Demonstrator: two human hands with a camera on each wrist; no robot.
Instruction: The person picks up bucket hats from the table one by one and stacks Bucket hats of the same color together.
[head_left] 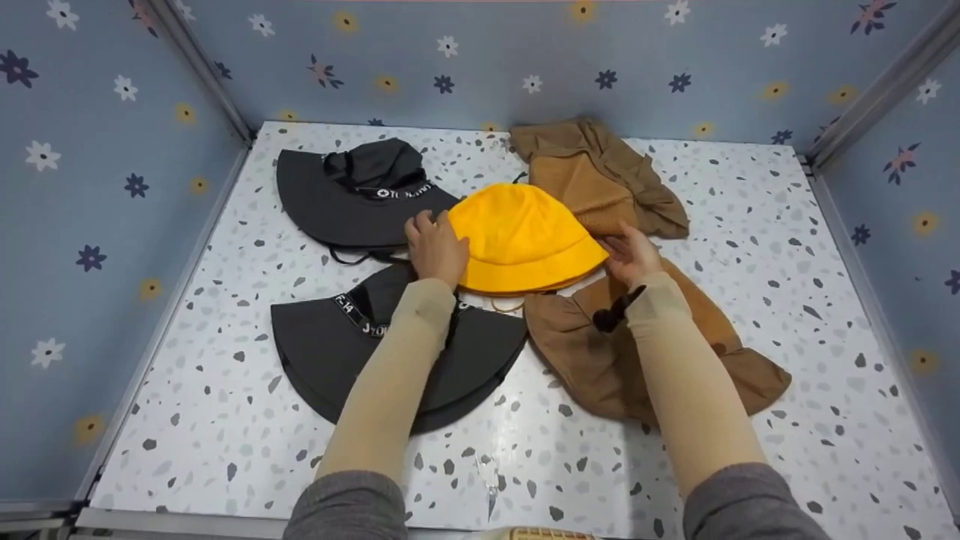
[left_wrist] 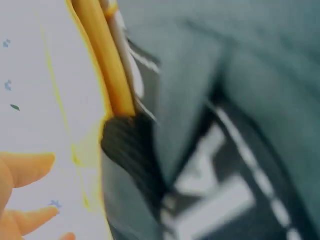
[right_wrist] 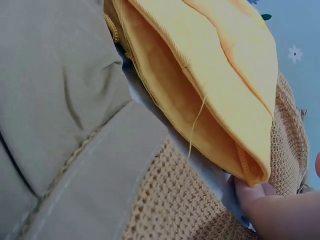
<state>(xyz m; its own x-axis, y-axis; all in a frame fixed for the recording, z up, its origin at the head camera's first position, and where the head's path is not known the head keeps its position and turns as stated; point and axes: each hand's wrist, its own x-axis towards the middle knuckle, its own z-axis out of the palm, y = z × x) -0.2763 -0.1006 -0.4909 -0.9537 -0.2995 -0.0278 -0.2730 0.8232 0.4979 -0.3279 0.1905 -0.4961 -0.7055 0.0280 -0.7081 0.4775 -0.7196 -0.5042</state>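
Observation:
A yellow bucket hat lies in the middle of the table, crown toward the far side. At its left edge is my left hand, its fingers bent and spread. In the left wrist view, separated fingertips show beside the hat's pale, overexposed side. My right hand touches the right end of the brim, fingers reaching under its corner. The right wrist view shows the yellow hat folded flat, its brim opening facing the camera, a loose thread hanging from the edge and the right fingers at the corner.
Two black wide-brimmed hats with white lettering lie on the left, one far and one near. On the right are two brown hats with tan knit parts, one far and one near. Flower-patterned panels enclose the speckled table.

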